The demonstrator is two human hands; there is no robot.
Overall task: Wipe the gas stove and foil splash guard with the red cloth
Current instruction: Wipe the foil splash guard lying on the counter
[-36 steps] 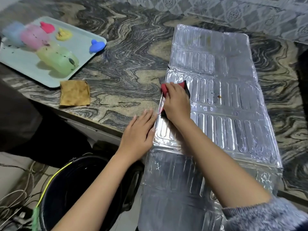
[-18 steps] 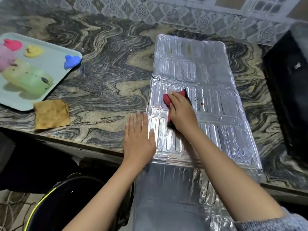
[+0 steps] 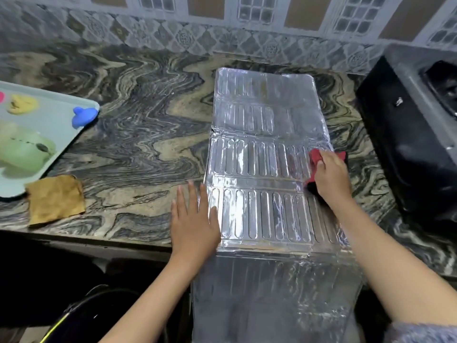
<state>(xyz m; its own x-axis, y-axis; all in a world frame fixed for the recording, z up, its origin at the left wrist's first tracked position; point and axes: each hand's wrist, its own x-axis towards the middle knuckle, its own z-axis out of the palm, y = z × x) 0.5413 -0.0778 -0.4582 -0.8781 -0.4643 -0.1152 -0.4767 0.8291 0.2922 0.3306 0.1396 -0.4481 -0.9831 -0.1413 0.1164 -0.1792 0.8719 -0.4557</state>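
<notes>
Your right grip (image 3: 330, 177) clamps the red cloth (image 3: 315, 155) at the foil splash guard's (image 3: 259, 169) right edge. Your left grip (image 3: 194, 219), fingers straight, steadies its left edge on the counter (image 3: 138, 144). Wipe lightly along the ribs.

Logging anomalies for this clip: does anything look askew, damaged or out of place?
The foil splash guard lies flat on the countertop, its near end bent down over the front edge, and its far panel carries brownish stains.
</notes>
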